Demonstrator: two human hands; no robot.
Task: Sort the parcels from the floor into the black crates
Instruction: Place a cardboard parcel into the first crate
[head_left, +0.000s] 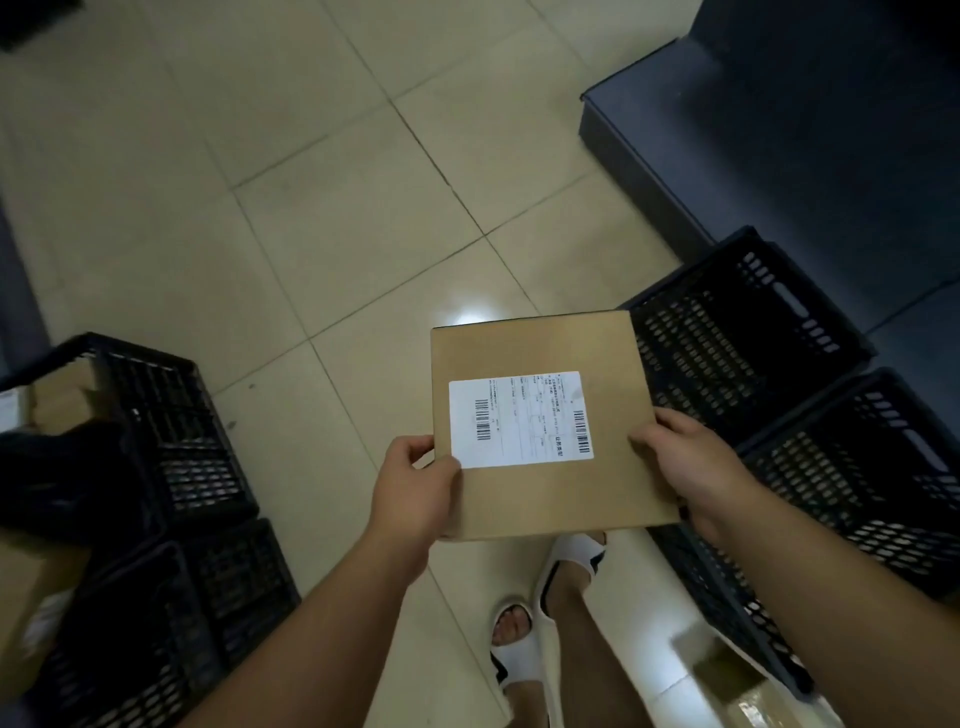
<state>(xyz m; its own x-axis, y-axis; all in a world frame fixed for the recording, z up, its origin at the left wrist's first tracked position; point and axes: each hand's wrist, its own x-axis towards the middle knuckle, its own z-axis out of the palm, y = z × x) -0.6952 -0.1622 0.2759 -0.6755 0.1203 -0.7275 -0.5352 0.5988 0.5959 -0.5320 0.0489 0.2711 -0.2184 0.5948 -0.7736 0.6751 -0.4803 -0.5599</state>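
— Fingers (652, 423) of the right hand (685, 467) are curling round the right edge of the cardboard parcel (540, 499), thumb lying on top; the left hand (415, 483) is gripping the left edge the same way; is it over a crate?

— Not yet; both hands are holding it above the tiled floor (322, 208), label (519, 418) facing up, between the left crates (171, 415) and the right crates (727, 338).

— How far along is the sorting looking?

— Part done, I'm judging; the left crates are already holding boxes (57, 400), the near right one is looking empty; this parcel is awaiting its crate.

— Anything unclear?

— The label print is too small to read; something boxy (727, 670) at the lower right is blurring, and the frame is cutting off the left crates.
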